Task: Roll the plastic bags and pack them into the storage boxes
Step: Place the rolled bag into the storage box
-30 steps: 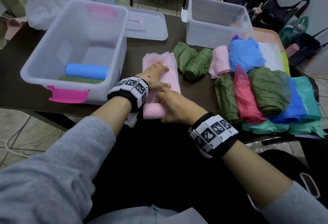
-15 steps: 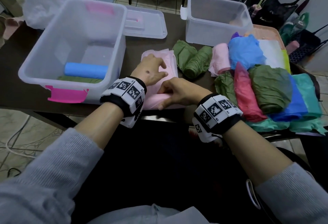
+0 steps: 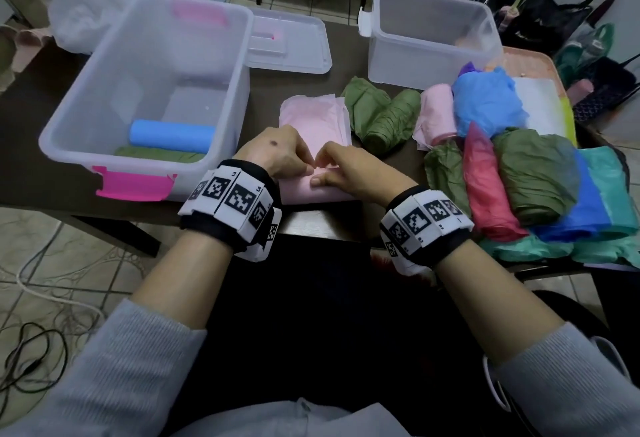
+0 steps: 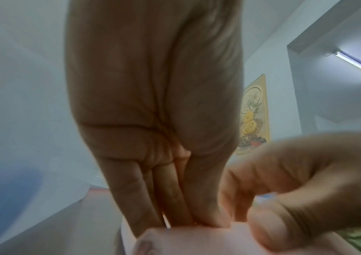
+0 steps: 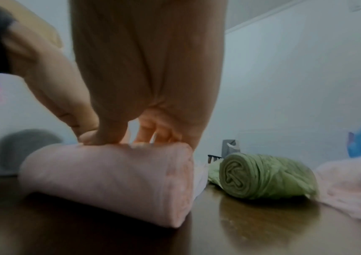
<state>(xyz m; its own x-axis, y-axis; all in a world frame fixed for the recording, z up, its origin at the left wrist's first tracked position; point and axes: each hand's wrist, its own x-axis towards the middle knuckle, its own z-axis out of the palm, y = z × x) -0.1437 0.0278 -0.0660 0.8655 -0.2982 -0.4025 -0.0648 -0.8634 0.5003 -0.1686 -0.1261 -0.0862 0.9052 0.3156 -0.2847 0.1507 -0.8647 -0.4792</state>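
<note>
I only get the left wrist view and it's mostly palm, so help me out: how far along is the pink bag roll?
Observer: The pink bag is partly rolled into a thick cylinder at the table's near edge; its far part lies flat and unrolled.
Operator: Are both hands on it?
Observer: Yes. The left hand and right hand both press on top of the roll, fingertips close together.
Operator: Anything packed yet?
Observer: The left box holds a blue roll and a green roll.
Operator: And the other box?
Observer: The right box stands open; I can't make out its contents.
</note>
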